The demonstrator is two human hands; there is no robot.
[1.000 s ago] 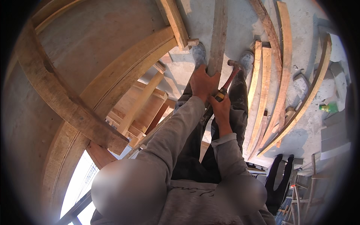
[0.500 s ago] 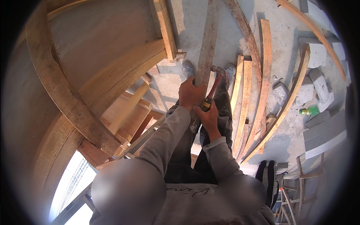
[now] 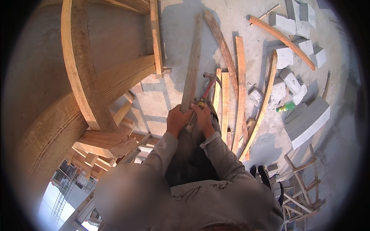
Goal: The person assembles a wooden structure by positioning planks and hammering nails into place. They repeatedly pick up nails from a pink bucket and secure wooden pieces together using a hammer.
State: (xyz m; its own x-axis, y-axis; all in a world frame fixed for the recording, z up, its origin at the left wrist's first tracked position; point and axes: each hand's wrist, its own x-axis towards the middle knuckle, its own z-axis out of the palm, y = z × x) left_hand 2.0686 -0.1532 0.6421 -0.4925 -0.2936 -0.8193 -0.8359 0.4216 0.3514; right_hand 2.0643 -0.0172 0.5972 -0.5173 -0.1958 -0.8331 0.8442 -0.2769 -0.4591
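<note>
Head view: L hand (image 3: 178, 120) still clamps long grey-brown wooden plank (image 3: 192, 65), R hand (image 3: 203, 117) grips red-handled steel claw hammer (image 3: 207, 91), & plank's far end's now in frame, so its reach shows.

We wear a grey sweatshirt (image 3: 204, 204) with dark cursive lettering (image 3: 220, 186) across the front, creased long sleeves (image 3: 158, 153), the right cuff (image 3: 211, 139) folded back, and dark trousers (image 3: 189, 169).

Left camera of a head-worn fisheye pair, looking steeply down.
The hands (image 3: 178, 120) sit fairly near, about mid-frame, the floor (image 3: 231, 23) farther off — straight edges bend toward the rim, where detail seems too dim to trust.
</note>
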